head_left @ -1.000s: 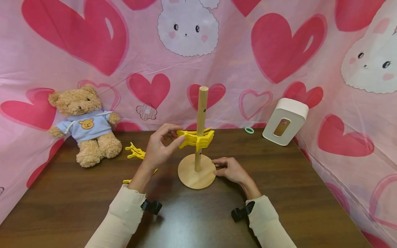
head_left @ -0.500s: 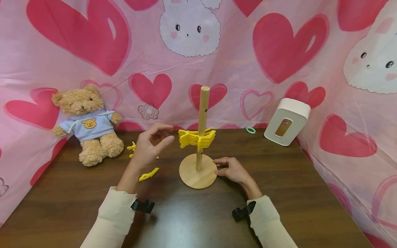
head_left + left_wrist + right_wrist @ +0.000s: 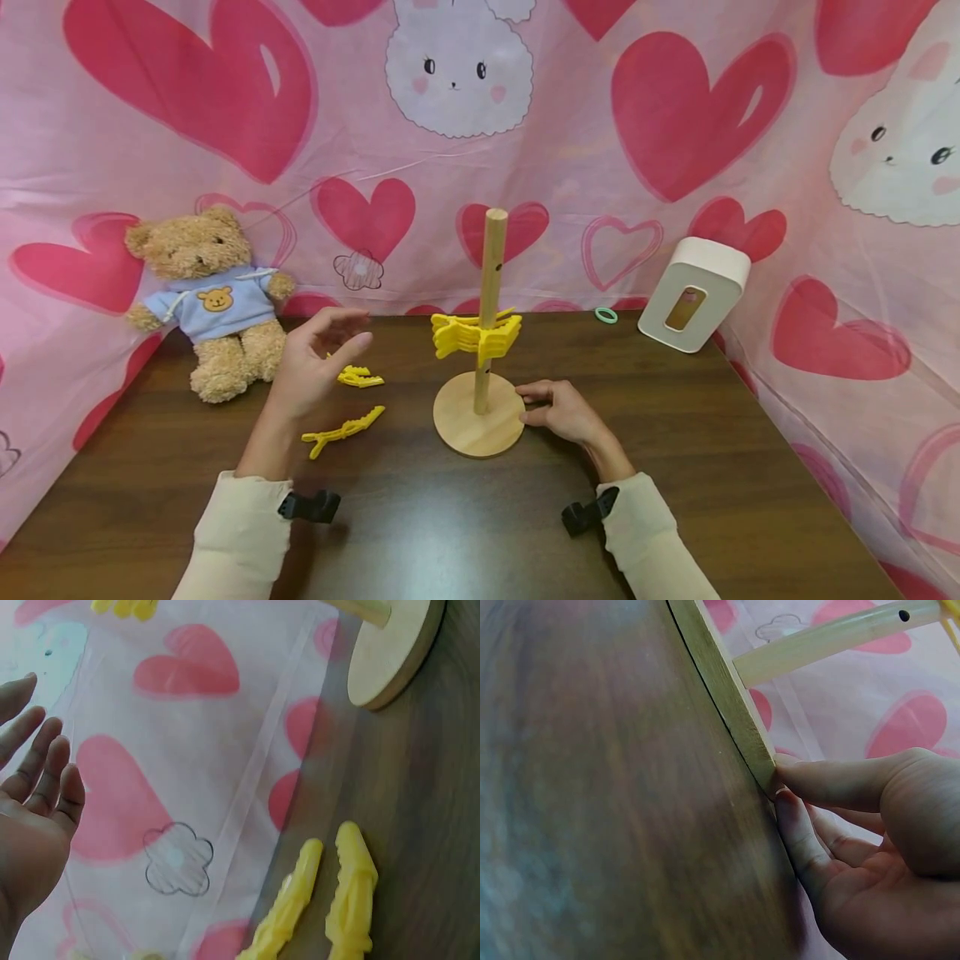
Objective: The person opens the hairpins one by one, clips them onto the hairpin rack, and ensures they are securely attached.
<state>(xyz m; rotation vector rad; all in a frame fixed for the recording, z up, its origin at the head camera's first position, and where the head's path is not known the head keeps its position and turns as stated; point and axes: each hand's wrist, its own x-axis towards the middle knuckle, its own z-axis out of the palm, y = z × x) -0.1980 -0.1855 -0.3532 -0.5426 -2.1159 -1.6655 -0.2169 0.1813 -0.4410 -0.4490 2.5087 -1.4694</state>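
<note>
A wooden stand with a round base and upright post stands mid-table. Several yellow hair clips are clustered about its post, partway up. My right hand pinches the right edge of the base, thumb and finger meeting at the rim. To the left, my left hand hovers with relaxed fingers and nothing in them. One loose yellow hair clip lies below it on the table. More loose yellow clips lie just behind, partly hidden by that hand; two clips show in the left wrist view.
A teddy bear in a blue top leans at the back left of the brown table. At the back right are a white box-shaped holder and a small green ring. A pink heart-patterned cloth hangs behind.
My left hand has come away from the clips on the post and moved left, over the loose clips. The right hand has stayed at the base.
</note>
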